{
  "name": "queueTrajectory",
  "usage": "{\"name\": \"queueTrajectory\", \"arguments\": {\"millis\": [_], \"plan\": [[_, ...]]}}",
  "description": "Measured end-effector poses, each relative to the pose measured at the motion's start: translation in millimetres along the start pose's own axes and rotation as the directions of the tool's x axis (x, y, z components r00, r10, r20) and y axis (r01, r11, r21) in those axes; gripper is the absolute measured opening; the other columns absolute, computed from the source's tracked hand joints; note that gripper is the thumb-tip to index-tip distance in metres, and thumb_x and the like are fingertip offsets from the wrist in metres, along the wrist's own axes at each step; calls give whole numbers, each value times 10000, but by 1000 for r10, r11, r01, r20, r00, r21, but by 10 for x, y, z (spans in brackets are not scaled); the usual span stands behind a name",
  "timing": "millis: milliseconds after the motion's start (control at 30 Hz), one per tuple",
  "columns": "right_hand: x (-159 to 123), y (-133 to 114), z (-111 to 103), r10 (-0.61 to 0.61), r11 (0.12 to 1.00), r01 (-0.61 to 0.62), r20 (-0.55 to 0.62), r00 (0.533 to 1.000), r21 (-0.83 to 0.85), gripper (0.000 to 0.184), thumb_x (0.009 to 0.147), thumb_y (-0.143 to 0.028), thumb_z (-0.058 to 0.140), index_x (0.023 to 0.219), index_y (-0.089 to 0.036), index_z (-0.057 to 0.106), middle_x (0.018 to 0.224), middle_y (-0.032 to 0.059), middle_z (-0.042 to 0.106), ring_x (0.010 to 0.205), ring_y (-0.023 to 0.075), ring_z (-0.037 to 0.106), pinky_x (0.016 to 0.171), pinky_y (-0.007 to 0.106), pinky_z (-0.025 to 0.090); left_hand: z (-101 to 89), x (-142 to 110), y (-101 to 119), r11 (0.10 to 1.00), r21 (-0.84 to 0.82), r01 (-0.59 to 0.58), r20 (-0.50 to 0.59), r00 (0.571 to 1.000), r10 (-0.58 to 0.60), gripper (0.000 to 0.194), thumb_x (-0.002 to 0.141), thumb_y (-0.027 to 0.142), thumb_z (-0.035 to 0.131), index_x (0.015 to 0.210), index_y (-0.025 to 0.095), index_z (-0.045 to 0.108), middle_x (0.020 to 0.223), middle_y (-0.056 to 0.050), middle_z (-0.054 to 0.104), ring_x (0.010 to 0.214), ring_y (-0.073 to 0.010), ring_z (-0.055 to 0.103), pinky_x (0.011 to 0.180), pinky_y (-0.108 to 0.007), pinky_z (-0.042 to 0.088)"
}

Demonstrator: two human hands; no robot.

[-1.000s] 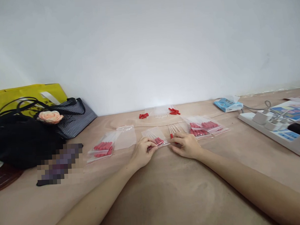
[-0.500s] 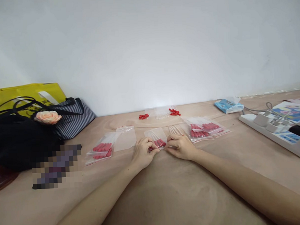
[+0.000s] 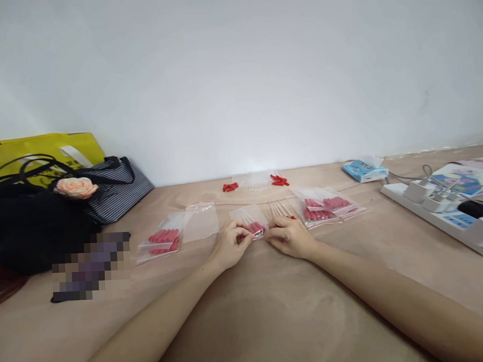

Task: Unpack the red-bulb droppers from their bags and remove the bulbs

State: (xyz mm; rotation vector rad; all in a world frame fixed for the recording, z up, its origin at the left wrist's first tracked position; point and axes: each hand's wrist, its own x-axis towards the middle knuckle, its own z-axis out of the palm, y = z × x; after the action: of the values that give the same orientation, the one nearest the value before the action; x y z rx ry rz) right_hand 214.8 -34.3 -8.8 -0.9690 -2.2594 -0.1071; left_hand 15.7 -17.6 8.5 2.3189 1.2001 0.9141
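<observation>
A small clear zip bag (image 3: 246, 215) lies between my hands, with several red-ended white sticks inside it. My left hand (image 3: 233, 243) pinches the near left edge of this bag. At its near right corner, my right hand (image 3: 289, 237) has thumb and fingers closed on the bag's edge. More white sticks (image 3: 279, 208) with red ends lie just beyond my right hand, partly hidden by it. An unfilled zip bag (image 3: 201, 221) lies flat to the left of my left hand.
Filled bags of red-ended sticks lie at the left (image 3: 163, 239) and right (image 3: 320, 209). Loose red pieces (image 3: 280, 180) and white sticks sit near the wall. A power strip (image 3: 443, 215), tissue pack (image 3: 365, 170), striped bag (image 3: 119, 189) and black bag (image 3: 35, 232) stand around.
The view has shifted slightly. Both hands stay at the near edge of the bag, with only a small movement of the fingers.
</observation>
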Motion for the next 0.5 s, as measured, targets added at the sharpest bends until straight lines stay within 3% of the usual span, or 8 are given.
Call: {"name": "queueTrajectory", "arguments": {"millis": [267, 500], "plan": [[6, -18, -10, 33, 999, -34, 26, 999, 40, 147, 767, -198, 511, 803, -217, 653, 788, 21, 578, 716, 114, 543, 622, 213, 390, 30, 0, -83, 1000, -5, -21, -1, 1000, 21, 88, 727, 237, 588, 671, 194, 640, 852, -34, 598, 847, -173, 548, 764, -316, 431], [67, -114, -8, 197, 978, -202, 98, 976, 48, 131, 721, -318, 591, 803, -225, 631, 898, 9, 560, 761, 118, 540, 620, 226, 382, 35, 4, -80, 999, -50, 5, -2, 1000, -5, 108, 729, 237, 579, 660, 183, 643, 834, -35, 593, 813, -163, 555, 731, -301, 433]]}}
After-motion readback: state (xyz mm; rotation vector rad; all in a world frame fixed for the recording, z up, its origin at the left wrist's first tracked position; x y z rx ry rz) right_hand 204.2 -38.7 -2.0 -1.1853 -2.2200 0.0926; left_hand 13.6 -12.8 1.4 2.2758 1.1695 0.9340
